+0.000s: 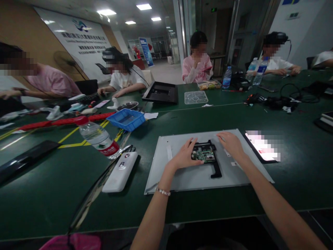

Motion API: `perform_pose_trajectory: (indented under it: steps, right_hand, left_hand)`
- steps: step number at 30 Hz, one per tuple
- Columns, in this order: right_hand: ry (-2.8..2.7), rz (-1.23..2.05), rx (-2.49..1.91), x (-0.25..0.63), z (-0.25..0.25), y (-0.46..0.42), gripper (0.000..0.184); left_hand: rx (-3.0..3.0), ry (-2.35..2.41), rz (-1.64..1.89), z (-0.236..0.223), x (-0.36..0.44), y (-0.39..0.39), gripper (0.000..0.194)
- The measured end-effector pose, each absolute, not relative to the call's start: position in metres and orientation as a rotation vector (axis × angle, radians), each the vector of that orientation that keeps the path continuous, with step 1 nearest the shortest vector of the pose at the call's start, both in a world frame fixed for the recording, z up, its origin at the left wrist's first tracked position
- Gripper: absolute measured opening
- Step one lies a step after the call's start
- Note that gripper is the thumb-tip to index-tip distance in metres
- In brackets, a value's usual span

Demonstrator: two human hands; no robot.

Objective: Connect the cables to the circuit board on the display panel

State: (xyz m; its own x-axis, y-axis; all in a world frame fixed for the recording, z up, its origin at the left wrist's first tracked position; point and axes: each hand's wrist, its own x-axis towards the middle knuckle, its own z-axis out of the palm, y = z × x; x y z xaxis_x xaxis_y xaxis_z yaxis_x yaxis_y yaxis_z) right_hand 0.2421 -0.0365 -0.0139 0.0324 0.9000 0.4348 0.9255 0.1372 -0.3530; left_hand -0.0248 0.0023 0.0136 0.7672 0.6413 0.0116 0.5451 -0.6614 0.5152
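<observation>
A grey metal panel lies flat on the green table in front of me. A small green circuit board in a black bracket sits near its middle. My left hand rests on the panel with its fingers curled against the left edge of the board. My right hand lies just right of the board, fingers bent down onto the panel and touching the bracket's upper right corner. Neither hand has lifted anything.
A lit phone lies right of the panel. To the left are a white power bank, a water bottle on its side and a blue tray. Several people sit around the far side of the table.
</observation>
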Motion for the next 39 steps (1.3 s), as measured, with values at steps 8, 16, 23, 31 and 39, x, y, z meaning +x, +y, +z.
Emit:
perform_pose_trajectory:
  steps: [8, 16, 23, 31, 39]
  right_hand:
    - [-2.164, -0.011, -1.685, 0.185, 0.015, -0.017, 0.026]
    - [-2.243, 0.104, -1.734, 0.154, 0.011, -0.012, 0.028]
    - [-2.251, 0.081, -1.725, 0.154, 0.009, -0.011, 0.026]
    - [-2.268, 0.115, -1.658, 0.153, 0.004, -0.010, 0.024]
    - [-2.193, 0.202, -1.637, 0.154, 0.000, -0.008, 0.023]
  left_hand:
    - [2.487, 0.863, 0.350, 0.010, -0.023, 0.002, 0.113]
    - [2.489, 0.852, 0.368, 0.004, -0.024, 0.004, 0.113]
    - [2.493, 0.851, 0.367, 0.000, -0.024, 0.006, 0.113]
    - [2.494, 0.853, 0.366, 0.001, -0.024, 0.006, 0.112]
    - [2.481, 0.859, 0.380, 0.002, -0.024, 0.004, 0.111]
